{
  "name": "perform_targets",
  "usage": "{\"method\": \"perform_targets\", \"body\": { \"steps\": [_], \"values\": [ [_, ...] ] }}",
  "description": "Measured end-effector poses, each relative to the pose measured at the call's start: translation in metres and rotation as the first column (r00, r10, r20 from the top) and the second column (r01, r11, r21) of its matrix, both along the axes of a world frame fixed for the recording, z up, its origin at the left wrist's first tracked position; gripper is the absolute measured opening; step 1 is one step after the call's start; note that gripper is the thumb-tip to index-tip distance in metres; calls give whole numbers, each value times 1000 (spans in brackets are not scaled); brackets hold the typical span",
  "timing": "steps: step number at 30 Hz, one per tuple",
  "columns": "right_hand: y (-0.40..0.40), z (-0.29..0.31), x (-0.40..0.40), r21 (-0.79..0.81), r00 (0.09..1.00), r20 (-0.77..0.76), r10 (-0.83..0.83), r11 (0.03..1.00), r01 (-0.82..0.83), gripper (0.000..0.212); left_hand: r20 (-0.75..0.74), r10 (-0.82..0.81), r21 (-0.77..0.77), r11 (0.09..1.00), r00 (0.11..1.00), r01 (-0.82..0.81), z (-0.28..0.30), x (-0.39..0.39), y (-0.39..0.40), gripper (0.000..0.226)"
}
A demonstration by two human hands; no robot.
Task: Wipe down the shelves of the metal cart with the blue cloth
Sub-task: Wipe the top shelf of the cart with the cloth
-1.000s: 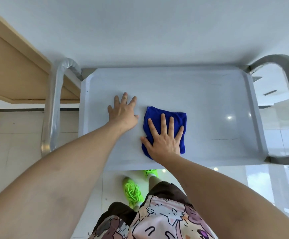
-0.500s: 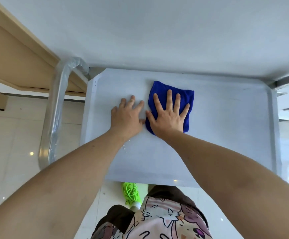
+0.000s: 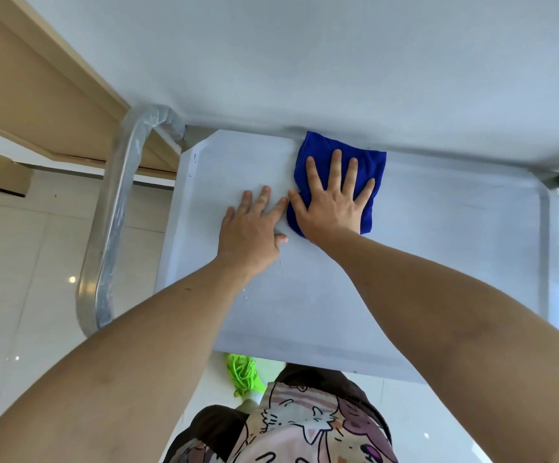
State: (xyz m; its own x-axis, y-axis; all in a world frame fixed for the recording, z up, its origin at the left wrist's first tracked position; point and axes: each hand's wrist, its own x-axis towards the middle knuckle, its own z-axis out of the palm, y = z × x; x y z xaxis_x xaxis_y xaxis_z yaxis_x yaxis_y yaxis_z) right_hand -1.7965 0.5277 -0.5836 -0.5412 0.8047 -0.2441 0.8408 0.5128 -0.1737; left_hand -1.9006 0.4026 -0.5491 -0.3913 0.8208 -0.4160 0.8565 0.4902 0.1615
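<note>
The metal cart's top shelf [image 3: 421,262] is a grey tray with a raised rim, seen from above. A folded blue cloth [image 3: 371,165] lies at the shelf's far edge, up against the wall. My right hand [image 3: 333,202] presses flat on the cloth with fingers spread and straight. Just to its left, my left hand [image 3: 251,228] rests flat on the bare shelf, fingers straight, its fingertips almost touching the right thumb. A few water drops sit on the shelf near my left wrist.
The cart's curved metal handle [image 3: 111,235], wrapped in plastic film, stands at the left. A wooden desk edge [image 3: 38,95] is at the upper left. A white wall [image 3: 338,61] rises behind the cart. Green shoes [image 3: 241,372] show on the tiled floor below.
My right hand has pushed the blue cloth away from me, from the near middle of the shelf to its far edge. My left hand stayed flat on the shelf.
</note>
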Motion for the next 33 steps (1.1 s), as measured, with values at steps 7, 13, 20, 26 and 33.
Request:
{"method": "perform_targets", "body": {
  "steps": [7, 13, 20, 26, 33],
  "values": [
    [-49, 4, 32, -42, 999, 30, -19, 999, 20, 72, 22, -41, -22, 999, 999, 41, 0, -4, 2, 71],
    [-125, 13, 65, -102, 997, 59, -57, 993, 63, 71, 36, -53, -122, 991, 998, 57, 3, -5, 8, 72],
    [-220, 27, 78, -203, 993, 96, -73, 975, 91, 73, 136, -31, -235, 970, 990, 63, 18, -6, 24, 72],
    [-279, 33, 66, -220, 994, 109, 21, 975, 3, 70, 174, -8, -117, 993, 985, 29, 30, -18, -17, 66],
    [-284, 30, 58, -190, 994, 96, 48, 981, -29, 63, 104, 87, -123, 990, 991, -74, 32, -55, -87, 65]
  ]
}}
